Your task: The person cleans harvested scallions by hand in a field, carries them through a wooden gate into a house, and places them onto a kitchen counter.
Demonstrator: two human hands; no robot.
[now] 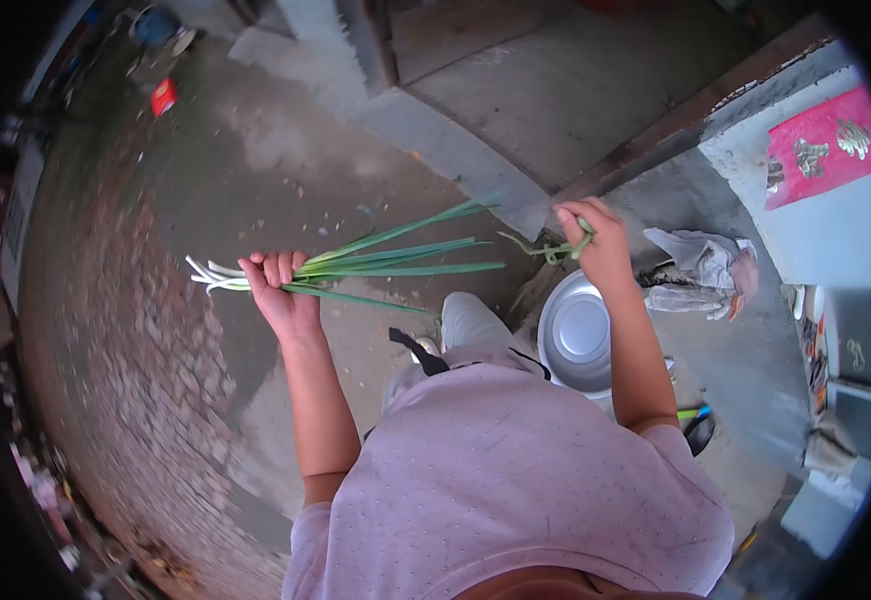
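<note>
A bunch of spring onions [395, 262] lies across my left hand [280, 285], whose fingers are wrapped round it near the white ends. Those white ends stick out to the left, and the long green leaves fan out to the right. My right hand [595, 235] is closed on a few limp green strands that look like spring onion leaves [552, 250]; they dangle toward the left, apart from the bunch. Below my right forearm, partly covered by it, stands a silver metal basin [560, 330].
Crumpled grey cloths [700, 265] lie right of the basin. A concrete step and door frame [475, 150] rise ahead. On the right, a pink sheet [825, 150] hangs on a pale surface. A red packet [163, 97] lies on the ground at far left, beyond the brick paving [155, 330].
</note>
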